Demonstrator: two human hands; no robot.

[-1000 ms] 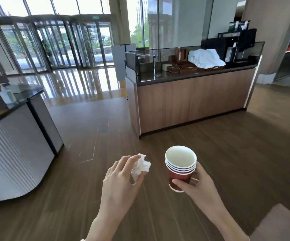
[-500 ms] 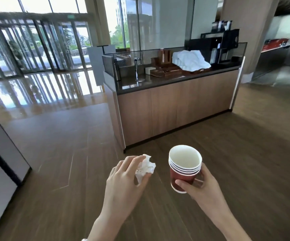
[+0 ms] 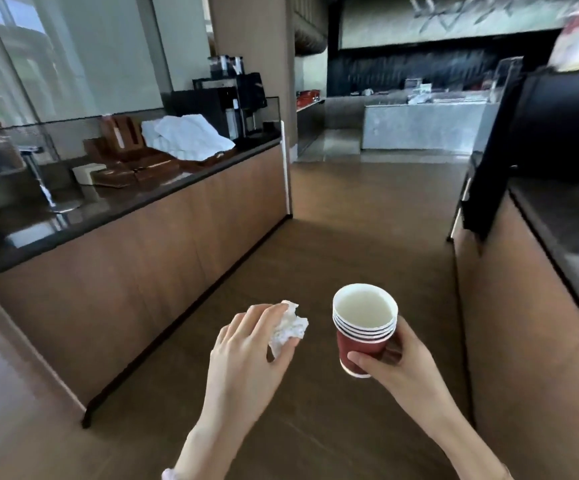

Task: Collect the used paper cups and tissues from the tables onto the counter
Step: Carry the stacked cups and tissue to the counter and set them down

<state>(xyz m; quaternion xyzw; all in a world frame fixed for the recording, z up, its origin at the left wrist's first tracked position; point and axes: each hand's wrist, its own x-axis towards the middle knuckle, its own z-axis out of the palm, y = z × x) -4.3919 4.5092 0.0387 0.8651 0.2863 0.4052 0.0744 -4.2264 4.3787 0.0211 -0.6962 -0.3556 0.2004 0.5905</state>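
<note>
Left hand [image 3: 243, 355]: fingers closed round a crumpled white tissue [image 3: 288, 327], which sticks out past the fingertips; held over the floor [image 3: 333, 237].
Right hand [image 3: 395, 362]: grasping a stack of cups [image 3: 362, 336] by the lowest cup's red wall, thumb across the front, fingers behind and mostly hidden.
Cups: nested upright, white rims stacked, top cup's white inside looks empty; no print or logo readable on the red wall.
Position: both items carried side by side, apart, in the aisle between two benches.
Left bench [image 3: 135, 237]: wood front, dark glossy top; its near end runs out of view.
On left bench: small white box [image 3: 89, 173], brown trays [image 3: 142, 164], heap of white cloth [image 3: 187, 136], black coffee machine [image 3: 225, 102] at the far end; no labels legible.
Right bench [image 3: 523, 306]: cut off by the edge; black unit [image 3: 551, 140] on top, blurred.
Far right top: red-and-white card [image 3: 575, 32], smeared by blur, text unreadable.
Background: serving area [image 3: 426, 119] with a pale wall pattern [image 3: 471, 12], too blurred to read.
</note>
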